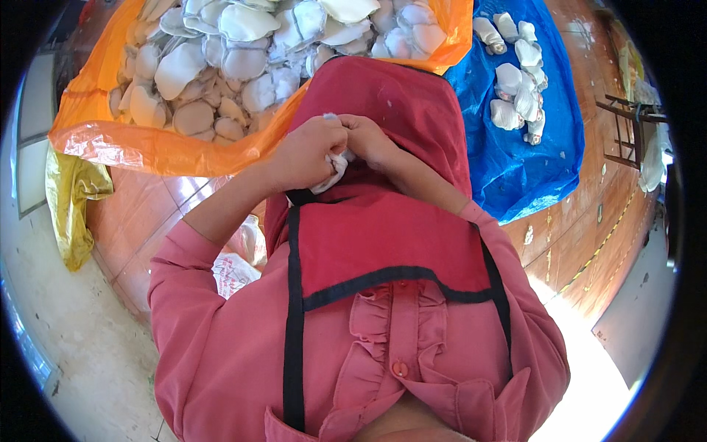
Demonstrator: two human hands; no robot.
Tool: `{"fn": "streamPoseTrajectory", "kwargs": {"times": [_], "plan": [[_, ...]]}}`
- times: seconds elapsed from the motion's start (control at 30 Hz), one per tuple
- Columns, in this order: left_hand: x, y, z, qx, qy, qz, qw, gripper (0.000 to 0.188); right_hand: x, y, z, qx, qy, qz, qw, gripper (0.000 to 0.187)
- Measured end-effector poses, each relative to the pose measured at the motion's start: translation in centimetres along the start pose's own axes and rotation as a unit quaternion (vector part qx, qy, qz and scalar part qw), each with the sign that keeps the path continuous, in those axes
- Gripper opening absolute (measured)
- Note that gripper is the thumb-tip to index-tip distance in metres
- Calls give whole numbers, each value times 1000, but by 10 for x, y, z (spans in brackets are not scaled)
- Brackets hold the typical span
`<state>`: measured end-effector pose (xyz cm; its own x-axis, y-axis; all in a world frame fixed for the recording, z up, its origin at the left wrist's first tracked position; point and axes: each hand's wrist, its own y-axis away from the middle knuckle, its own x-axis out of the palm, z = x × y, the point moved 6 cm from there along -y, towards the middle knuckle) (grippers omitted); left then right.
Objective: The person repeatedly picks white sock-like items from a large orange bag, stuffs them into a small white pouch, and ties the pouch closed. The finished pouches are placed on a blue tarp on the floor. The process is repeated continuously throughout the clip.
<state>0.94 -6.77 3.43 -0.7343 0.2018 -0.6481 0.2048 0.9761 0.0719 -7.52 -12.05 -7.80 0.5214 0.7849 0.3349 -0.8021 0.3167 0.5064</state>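
Observation:
Above my lap, my left hand (309, 151) is closed around a soft white fabric piece (337, 171), part of which hangs out below the fingers. My right hand (370, 141) meets it, its fingers pinched together against the left ones. A small pale tip of material shows above the touching fingers. Most of what lies between the hands is hidden by them. Both hands are over the red apron (387, 96) spread across my lap.
Ahead and left, an orange plastic sheet (96, 147) bears a heap of white rounded pads (247, 22). A blue plastic sheet (526, 173) at right holds several white bundles (526, 99). A yellow bag (66, 210) lies far left; a dark stool (633, 121) stands far right.

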Motion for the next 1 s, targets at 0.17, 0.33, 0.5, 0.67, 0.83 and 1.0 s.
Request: {"fn": "streamPoseTrajectory", "kwargs": {"times": [0.17, 0.33, 0.5, 0.67, 0.83, 1.0], "plan": [[-20, 0, 19, -71, 183, 46, 979, 31, -10, 4, 32, -192, 95, -66, 974, 27], [-31, 6, 44, -121, 643, 31, 756, 34, 0, 34, 86, -311, 70, 44, 947, 28], [-3, 10, 31, -96, 690, 30, 717, 38, 11, 49, 94, -352, 188, 48, 916, 23], [15, 22, 32, -149, 636, 28, 756, 31, 10, 57, 73, -283, 189, 6, 940, 19], [16, 21, 30, -182, 664, 35, 725, 33, 14, 50, 71, -247, 118, -34, 961, 15], [21, 24, 28, -201, 564, 40, 800, 58, 10, 38, 49, -206, 60, -52, 975, 18]]}}
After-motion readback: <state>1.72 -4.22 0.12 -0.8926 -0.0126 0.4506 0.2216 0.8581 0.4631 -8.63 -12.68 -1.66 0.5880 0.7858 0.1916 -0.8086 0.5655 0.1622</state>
